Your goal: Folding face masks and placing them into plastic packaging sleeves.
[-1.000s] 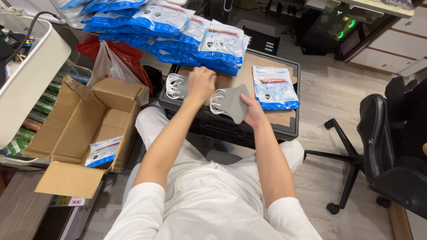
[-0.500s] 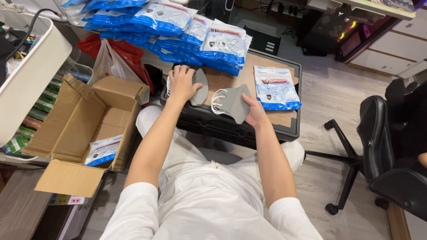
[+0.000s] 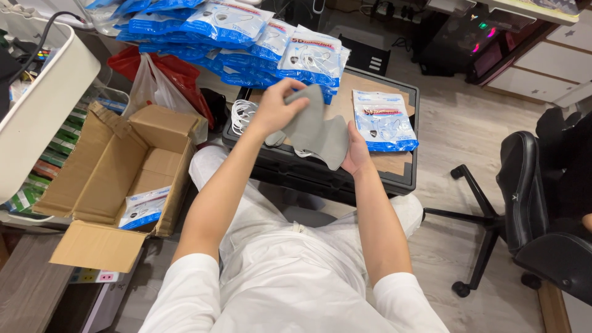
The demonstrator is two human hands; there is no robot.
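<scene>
Grey fabric masks (image 3: pixel 320 132) we are holding above the black case (image 3: pixel 394 179), our left hand (image 3: pixel 277 111) pinching the top one, our right hand (image 3: pixel 357 151) gripping the stack's edge, blue packets (image 3: pixel 382 120) lying beside.

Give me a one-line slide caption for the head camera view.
Both hands, left hand and right hand, hold a grey face mask over a black case.

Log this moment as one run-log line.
left hand: lifting grey mask | right hand: holding grey mask | surface: black case | nearby: blue packets, open cardboard box
</scene>
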